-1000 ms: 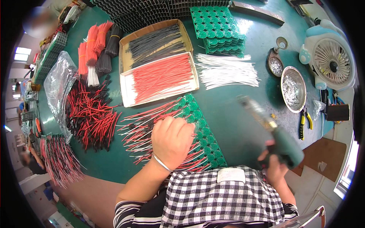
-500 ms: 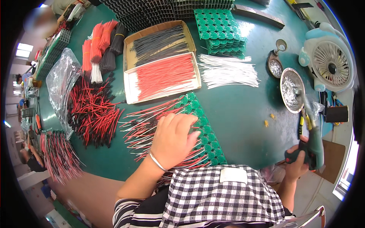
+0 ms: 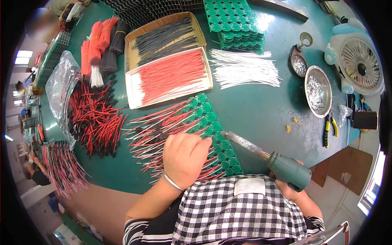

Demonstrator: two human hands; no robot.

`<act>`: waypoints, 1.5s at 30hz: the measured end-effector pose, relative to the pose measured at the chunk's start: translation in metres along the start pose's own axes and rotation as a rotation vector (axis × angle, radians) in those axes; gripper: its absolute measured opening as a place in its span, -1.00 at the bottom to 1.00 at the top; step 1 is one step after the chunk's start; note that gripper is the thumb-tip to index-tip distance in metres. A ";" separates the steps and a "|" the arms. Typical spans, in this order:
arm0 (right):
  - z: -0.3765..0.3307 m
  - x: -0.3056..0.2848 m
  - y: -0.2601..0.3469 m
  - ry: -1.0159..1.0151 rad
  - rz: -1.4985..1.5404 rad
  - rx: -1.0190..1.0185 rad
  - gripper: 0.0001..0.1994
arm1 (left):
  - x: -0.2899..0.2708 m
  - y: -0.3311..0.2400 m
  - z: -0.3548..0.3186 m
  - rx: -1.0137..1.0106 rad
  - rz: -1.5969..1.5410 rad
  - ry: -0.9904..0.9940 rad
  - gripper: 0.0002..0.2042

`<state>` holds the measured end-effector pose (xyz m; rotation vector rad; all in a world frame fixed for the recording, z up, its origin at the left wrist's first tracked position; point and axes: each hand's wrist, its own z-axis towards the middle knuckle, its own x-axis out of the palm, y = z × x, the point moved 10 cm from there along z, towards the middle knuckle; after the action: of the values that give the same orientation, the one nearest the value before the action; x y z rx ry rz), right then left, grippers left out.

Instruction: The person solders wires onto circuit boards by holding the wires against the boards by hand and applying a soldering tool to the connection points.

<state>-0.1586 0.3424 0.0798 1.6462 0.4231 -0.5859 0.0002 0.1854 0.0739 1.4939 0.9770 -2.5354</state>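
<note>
**Two-Handed Working Position**

1. Through the head view I observe the left hand (image 3: pixel 185 158) above a green panel of joined round circuit boards (image 3: pixel 220 143). Its fingers are curled narrow, thumb beside forefinger; their tips are partly hidden, so I cannot tell whether they grip anything.

2. The panel lies on the dark green tabletop (image 3: pixel 261 110), beneath and to the right of these fingers. Thin red, white and black wires (image 3: pixel 153 130) fan leftward from it, some passing under the hand.

3. The right hand (image 3: pixel 289 190) has its fingers wrapped around a soldering iron with a dark green handle and silvery metal barrel (image 3: pixel 289 169). From these fingers the barrel slants up and left, its tip at the panel; I cannot confirm contact.

4. Beyond the left fingers I note a white tray (image 3: pixel 134 90) of straight red wires (image 3: pixel 171 77). A loose heap of red and black wires (image 3: pixel 96 118) lies to their left.

5. Beyond the right fingers stands a round metal bowl (image 3: pixel 326 96) containing silvery scraps (image 3: pixel 314 90); yellow-and-black pliers (image 3: pixel 327 134) lie just beside it.
</note>
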 end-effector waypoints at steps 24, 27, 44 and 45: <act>0.008 0.010 0.013 0.030 -0.129 -0.082 -0.75 | 0.005 0.008 -0.001 -0.033 -0.097 -0.009 -0.75; 0.013 0.012 0.013 0.078 -0.073 -0.064 -0.75 | 0.004 0.008 -0.001 -0.030 -0.101 -0.015 -0.76; 0.000 0.007 0.002 -0.030 0.003 -0.085 -0.74 | 0.007 0.011 0.005 -0.109 -0.048 -0.026 -0.81; 0.000 0.006 0.009 -0.038 -0.034 -0.152 -0.75 | 0.008 0.010 0.005 -0.108 -0.049 -0.025 -0.81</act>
<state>-0.1488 0.3406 0.0830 1.4835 0.4577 -0.5951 -0.0047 0.1770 0.0642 1.4229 1.1401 -2.4829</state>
